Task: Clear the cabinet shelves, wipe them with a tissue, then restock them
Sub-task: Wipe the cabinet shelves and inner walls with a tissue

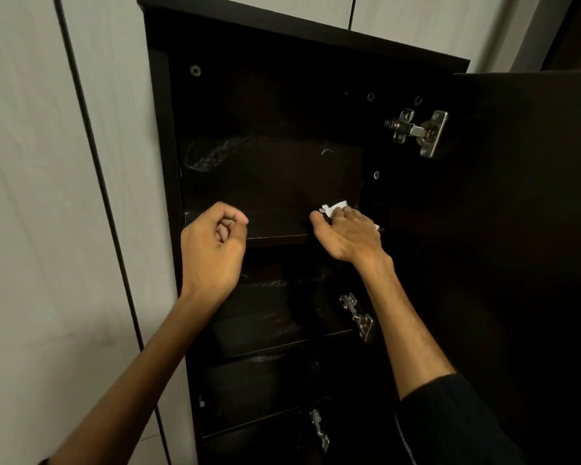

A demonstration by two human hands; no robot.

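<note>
Two hands reach into the dark cabinet (158, 129), whose door (524, 196) stands swung open on the right. We see the right hand (348, 233) lying palm down on the right end of the upper shelf (275, 226), its fingers pressing a white tissue (334, 207) against the shelf; the tissue peeks out past the fingertips on the far side, and its grip looks flat and spread over the tissue instead of curled round it. The left hand (212, 243) hovers at the near left end of the same shelf, fingers curled into a loose fist with nothing in its grip. We can make out faint pale dust smears (208, 156) on the back panel above that shelf. Lower shelves (265, 344) sit below, dim. A metal hinge (420, 130) shows at the upper right, with two more hinges (358, 317) further down.
</note>
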